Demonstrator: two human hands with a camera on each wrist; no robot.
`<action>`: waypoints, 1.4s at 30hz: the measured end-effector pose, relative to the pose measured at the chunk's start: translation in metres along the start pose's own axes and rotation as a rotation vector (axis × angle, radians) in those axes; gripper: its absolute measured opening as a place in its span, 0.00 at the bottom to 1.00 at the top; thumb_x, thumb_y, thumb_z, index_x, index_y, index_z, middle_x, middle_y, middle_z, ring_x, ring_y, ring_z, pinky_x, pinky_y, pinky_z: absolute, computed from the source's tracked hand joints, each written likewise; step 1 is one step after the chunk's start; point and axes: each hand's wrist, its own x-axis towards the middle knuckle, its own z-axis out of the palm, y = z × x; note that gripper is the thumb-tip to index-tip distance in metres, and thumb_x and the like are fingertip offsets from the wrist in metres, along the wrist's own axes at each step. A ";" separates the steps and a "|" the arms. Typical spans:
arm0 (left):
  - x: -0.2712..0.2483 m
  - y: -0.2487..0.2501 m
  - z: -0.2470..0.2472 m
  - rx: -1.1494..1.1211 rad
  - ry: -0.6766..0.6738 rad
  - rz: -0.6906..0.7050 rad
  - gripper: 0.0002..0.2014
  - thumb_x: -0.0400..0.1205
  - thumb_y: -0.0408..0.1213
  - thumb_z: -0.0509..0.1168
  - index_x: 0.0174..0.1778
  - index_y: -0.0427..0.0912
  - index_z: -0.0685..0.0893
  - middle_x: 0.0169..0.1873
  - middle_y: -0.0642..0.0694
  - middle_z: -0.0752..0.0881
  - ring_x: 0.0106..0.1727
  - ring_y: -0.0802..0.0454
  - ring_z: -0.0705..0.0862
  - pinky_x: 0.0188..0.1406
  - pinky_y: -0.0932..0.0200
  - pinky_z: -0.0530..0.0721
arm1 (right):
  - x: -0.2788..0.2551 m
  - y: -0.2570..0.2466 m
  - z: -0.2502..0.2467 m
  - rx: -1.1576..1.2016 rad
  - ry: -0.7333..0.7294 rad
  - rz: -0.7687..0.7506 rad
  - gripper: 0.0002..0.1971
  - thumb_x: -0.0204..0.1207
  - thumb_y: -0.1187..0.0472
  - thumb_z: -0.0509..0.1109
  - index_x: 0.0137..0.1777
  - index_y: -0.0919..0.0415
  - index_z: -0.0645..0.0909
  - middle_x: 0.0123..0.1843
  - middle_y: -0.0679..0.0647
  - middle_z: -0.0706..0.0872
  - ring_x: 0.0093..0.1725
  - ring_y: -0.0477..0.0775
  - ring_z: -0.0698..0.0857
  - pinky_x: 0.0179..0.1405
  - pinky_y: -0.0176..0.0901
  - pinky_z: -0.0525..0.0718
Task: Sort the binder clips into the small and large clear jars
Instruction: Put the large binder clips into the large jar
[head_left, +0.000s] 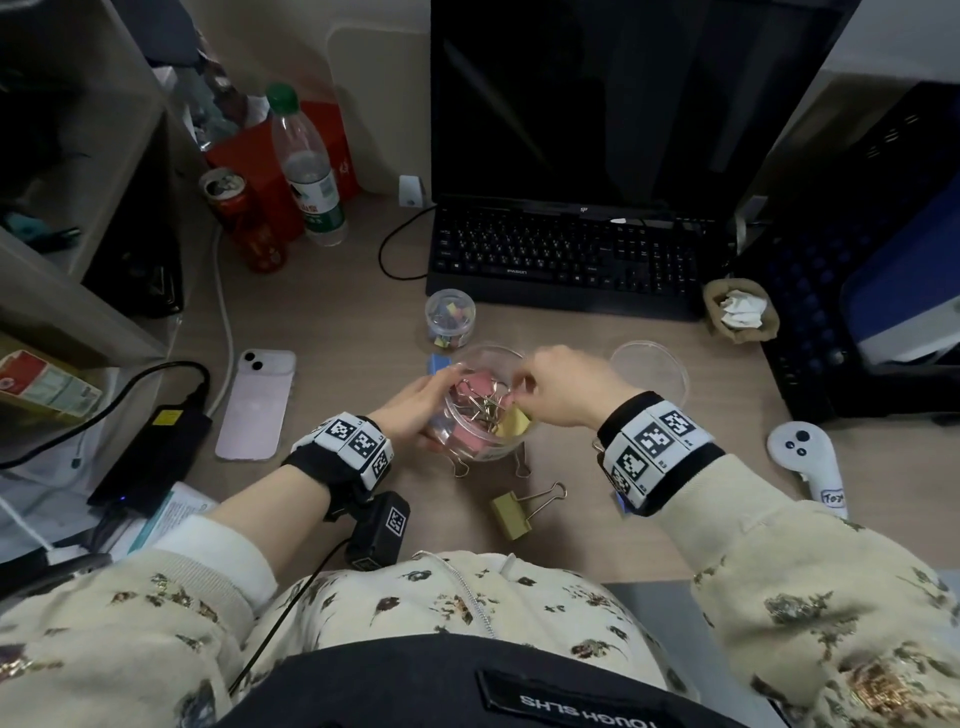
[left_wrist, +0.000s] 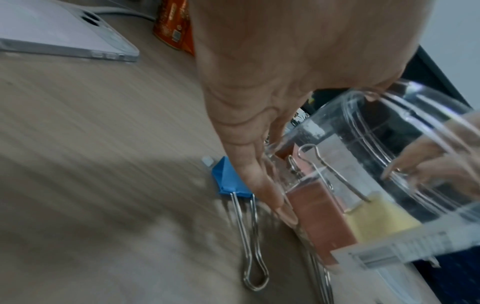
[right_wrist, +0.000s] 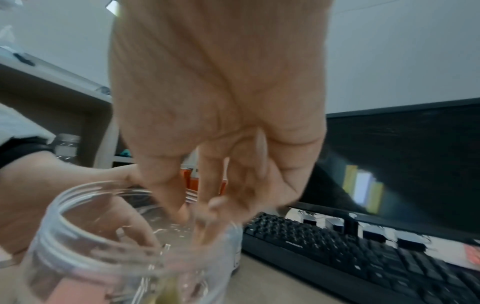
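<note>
left hand (head_left: 415, 402) wrapped round the big jar (head_left: 485, 447), tilted a bit, mid-desk | right hand (head_left: 563, 387) over its mouth, fingertips bunched, can't tell if pinching anything | pink + yellow clips inside | gold clip (head_left: 511, 514) and blue clip (left_wrist: 228, 181) on the desk | small jar (head_left: 450, 317) by the keyboard (head_left: 566, 254)

Both sleeves (head_left: 810, 566) are cream with a small dark floral print, and the left one shows a plain white cuff (head_left: 223, 551) beneath. Each wrist wears a black band (head_left: 655, 451) carrying white blocks printed with black square markers. A black box (head_left: 378, 530) with a similar marker hangs under the left wrist, trailing a thin black cable (head_left: 280, 618). A dark garment at the waist bears a patch (head_left: 587, 701) that seems to read "TOUGH SLHS".
</note>
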 end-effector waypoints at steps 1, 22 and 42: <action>0.003 -0.002 -0.003 -0.003 0.002 0.001 0.36 0.72 0.71 0.58 0.71 0.53 0.71 0.61 0.44 0.84 0.44 0.36 0.91 0.49 0.37 0.89 | 0.000 0.004 -0.001 0.051 0.065 0.004 0.12 0.79 0.50 0.62 0.56 0.51 0.83 0.54 0.51 0.84 0.51 0.57 0.84 0.45 0.48 0.83; 0.013 -0.009 -0.032 -0.153 0.080 0.065 0.24 0.87 0.56 0.47 0.77 0.51 0.65 0.49 0.39 0.88 0.35 0.39 0.91 0.33 0.54 0.88 | 0.030 0.033 0.092 0.037 -0.065 0.166 0.25 0.68 0.50 0.73 0.65 0.51 0.75 0.61 0.52 0.76 0.56 0.59 0.83 0.43 0.46 0.79; 0.026 -0.010 -0.010 -0.168 0.002 0.054 0.31 0.82 0.63 0.53 0.80 0.54 0.63 0.73 0.28 0.74 0.41 0.35 0.91 0.38 0.51 0.89 | 0.000 0.075 0.031 0.248 0.256 0.422 0.15 0.79 0.55 0.64 0.64 0.57 0.75 0.56 0.57 0.84 0.53 0.63 0.83 0.47 0.50 0.81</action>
